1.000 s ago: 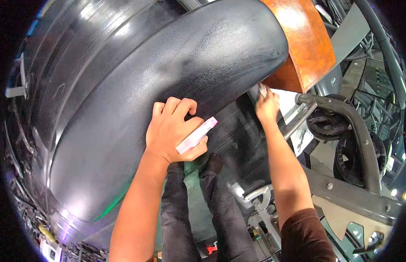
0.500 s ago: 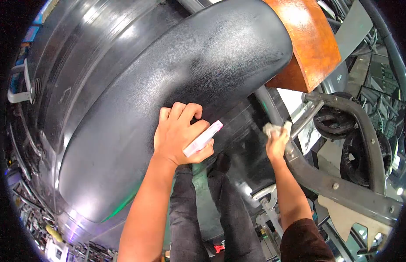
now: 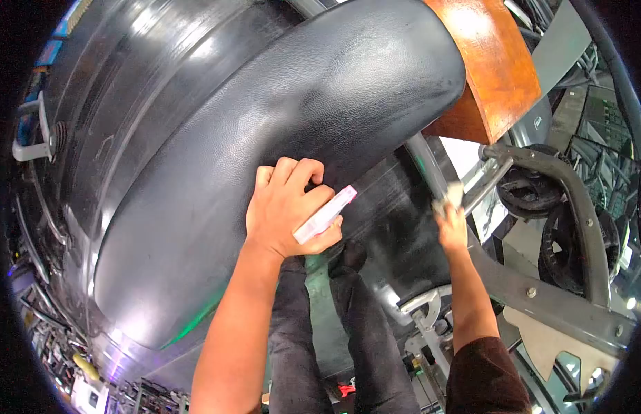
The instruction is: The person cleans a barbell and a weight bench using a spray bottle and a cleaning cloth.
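My left hand (image 3: 293,200) rests on the lower edge of a long black padded bench (image 3: 217,165), fingers curled. Between its thumb and forefinger is a thin white and pink packet (image 3: 325,215), tilted up to the right. Farther right, my right hand (image 3: 452,231) is closed on a pale cloth (image 3: 453,196), a little blurred. The cloth lies against the grey metal tube (image 3: 431,169) of the frame under the bench. My fingertips are partly hidden by the cloth.
A brown wooden box (image 3: 496,69) stands beyond the bench's right end. Curved frame tubing (image 3: 572,186) and black weight plates (image 3: 534,183) are at the right. My legs (image 3: 365,331) stand below the bench, near a metal bracket (image 3: 427,307).
My right hand has moved slightly right and up along the metal tube with the cloth. My left hand keeps its place on the bench, still holding the packet.
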Demonstrator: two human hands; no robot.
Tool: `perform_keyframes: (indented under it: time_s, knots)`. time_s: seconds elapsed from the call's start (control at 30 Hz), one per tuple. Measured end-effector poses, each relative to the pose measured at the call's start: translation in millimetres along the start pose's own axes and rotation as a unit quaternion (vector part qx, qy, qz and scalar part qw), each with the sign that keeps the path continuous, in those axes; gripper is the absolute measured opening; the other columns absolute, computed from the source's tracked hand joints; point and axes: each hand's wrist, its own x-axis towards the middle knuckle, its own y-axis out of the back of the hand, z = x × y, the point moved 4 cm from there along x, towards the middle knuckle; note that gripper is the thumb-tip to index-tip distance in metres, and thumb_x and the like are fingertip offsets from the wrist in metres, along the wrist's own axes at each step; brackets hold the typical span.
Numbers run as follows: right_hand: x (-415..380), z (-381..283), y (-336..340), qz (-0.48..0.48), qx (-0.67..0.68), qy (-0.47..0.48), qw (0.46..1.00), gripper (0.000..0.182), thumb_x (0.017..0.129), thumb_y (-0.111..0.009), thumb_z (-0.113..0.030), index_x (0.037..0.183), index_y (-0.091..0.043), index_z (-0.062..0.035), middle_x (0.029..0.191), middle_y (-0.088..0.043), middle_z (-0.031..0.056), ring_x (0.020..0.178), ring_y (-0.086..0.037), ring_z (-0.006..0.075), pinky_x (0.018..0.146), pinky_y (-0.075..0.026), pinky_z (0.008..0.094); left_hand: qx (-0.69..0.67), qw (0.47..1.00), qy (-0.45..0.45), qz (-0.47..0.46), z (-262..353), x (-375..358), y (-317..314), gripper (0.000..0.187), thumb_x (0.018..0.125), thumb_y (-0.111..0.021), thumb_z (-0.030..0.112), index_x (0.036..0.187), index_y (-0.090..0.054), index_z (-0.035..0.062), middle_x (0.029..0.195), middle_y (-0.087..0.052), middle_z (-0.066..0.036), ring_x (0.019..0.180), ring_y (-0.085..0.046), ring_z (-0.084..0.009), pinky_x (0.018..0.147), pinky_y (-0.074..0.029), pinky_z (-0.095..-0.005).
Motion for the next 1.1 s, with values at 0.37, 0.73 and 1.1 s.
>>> perform_keyframes:
  time_s: [0.37, 0.73, 1.1]
  knots:
    - [203, -95, 112, 0.236, 0.224, -0.081, 0.942, 0.056, 0.079, -0.067, -0.001, 0.133, -0.060, -0.0128, 0.142, -0.045, 0.0259, 0.126, -0.044, 0.0465, 0.108, -0.039, 0.0514, 0.006, 1.000, 0.001, -0.002, 1, -1, -1, 0.024, 0.056, -0.075, 0.033, 0.073, -0.064, 0.0194, 0.097, -0.052, 0.001, 0.092, -0.050, -0.0228, 0.077, -0.035, -0.0407]
    - [-45, -44, 3, 0.031, -0.019, -0.221, 0.975, 0.060, 0.084, -0.058, -0.008, 0.143, -0.055, -0.0200, 0.136, -0.048, 0.0228, 0.112, -0.055, 0.0463, 0.099, -0.047, 0.0527, 0.007, 1.000, -0.002, 0.000, 5, 0, -1, 0.025, 0.056, -0.076, 0.033, 0.074, -0.065, 0.0205, 0.096, -0.052, 0.001, 0.090, -0.050, -0.0230, 0.077, -0.035, -0.0405]
    - [144, -85, 105, 0.187, 0.223, -0.188, 0.938, 0.074, 0.077, -0.062, 0.009, 0.146, -0.050, -0.0177, 0.146, -0.039, 0.0260, 0.127, -0.043, 0.0470, 0.109, -0.040, 0.0516, 0.019, 1.000, -0.001, -0.005, 3, 1, -5, 0.027, 0.055, -0.074, 0.035, 0.075, -0.067, 0.0192, 0.095, -0.053, 0.000, 0.089, -0.050, -0.0237, 0.077, -0.034, -0.0405]
